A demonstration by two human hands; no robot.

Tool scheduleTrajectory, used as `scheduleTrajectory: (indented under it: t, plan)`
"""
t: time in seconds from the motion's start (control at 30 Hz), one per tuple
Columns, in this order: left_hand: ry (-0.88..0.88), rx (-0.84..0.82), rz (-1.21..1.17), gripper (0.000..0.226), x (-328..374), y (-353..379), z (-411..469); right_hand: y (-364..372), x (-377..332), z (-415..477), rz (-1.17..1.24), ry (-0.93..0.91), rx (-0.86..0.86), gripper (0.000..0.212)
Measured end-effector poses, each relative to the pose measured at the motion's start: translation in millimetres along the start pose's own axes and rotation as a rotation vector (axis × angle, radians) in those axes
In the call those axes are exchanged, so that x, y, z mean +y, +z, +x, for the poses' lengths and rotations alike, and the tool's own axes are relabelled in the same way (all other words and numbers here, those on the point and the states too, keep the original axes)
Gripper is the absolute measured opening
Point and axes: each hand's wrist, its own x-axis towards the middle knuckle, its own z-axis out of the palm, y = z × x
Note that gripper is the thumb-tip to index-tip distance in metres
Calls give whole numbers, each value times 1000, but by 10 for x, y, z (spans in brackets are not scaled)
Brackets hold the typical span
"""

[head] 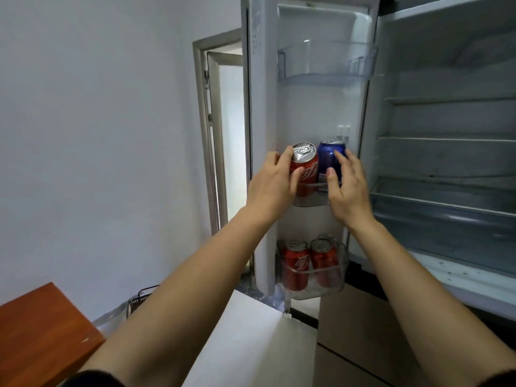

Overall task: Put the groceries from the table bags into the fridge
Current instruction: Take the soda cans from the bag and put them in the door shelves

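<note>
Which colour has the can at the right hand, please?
Dark blue can, with a silver top; the head view shows it.

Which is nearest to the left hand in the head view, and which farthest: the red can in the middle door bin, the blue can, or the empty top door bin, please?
From the left hand:
1. Red can, in its grip.
2. Blue can, just to the right of it.
3. Top door bin, well above.

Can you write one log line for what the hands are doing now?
left hand gripping red can | right hand touching blue can | middle door shelf
</note>
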Motion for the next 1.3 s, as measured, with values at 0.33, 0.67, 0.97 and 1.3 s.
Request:
scheduleTrajectory:
  t: [0.33,0.67,0.97,1.3]
  plan:
    - [-8,-158,197,39,72,181,580,-262,113,129,-93,-28,-122,48]
    - [-148,-117,22,39,158,477,666,-180,384,451,64,101,-45,54]
    - [-206,4,181,42,241,457,545,-92,460,446,130,49,-41,51]
    - [-105,172,278,45,183,323,314,-55,473,416,151,74,-8,49]
